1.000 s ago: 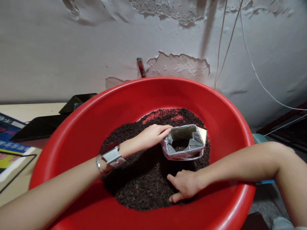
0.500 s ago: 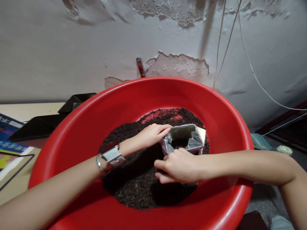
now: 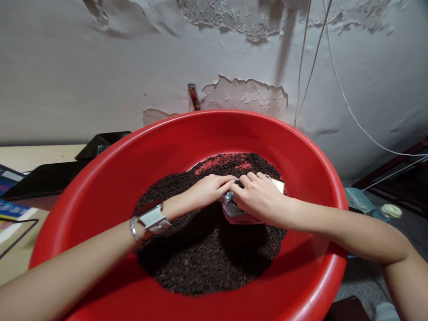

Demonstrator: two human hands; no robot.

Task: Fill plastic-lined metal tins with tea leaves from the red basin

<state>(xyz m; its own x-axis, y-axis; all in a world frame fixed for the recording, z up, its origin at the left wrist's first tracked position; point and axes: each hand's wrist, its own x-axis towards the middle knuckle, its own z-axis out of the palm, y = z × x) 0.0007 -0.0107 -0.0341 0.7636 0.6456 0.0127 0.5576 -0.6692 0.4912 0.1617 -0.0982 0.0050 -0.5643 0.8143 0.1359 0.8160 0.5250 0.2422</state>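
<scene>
A foil-lined bag (image 3: 240, 217) with a crinkled, shiny outside stands over dark loose tea-like leaves (image 3: 200, 263) in a large red plastic tub (image 3: 220, 127). A pale flap (image 3: 278, 185) sticks out at its right side. My left hand (image 3: 212, 189) pinches the bag's left rim between thumb and fingers; that wrist wears a bracelet and a grey strapped device (image 3: 155, 218). Across the bag's mouth lies my right hand (image 3: 261, 196), fingers curled and pointing down at the opening. Its fingertips are hidden, and so is most of the opening.
Dark folded pieces (image 3: 43, 178) and printed packets (image 3: 15, 209) lie on a pale table (image 3: 43, 154) at left. Behind the tub rises a peeling wall (image 3: 117, 80) with hanging cords (image 3: 302, 67). A teal container (image 3: 359, 200) stands on the right.
My right hand has risen from a closed fist in front of the bag to over its mouth, covering the opening. My left hand keeps its hold on the rim.
</scene>
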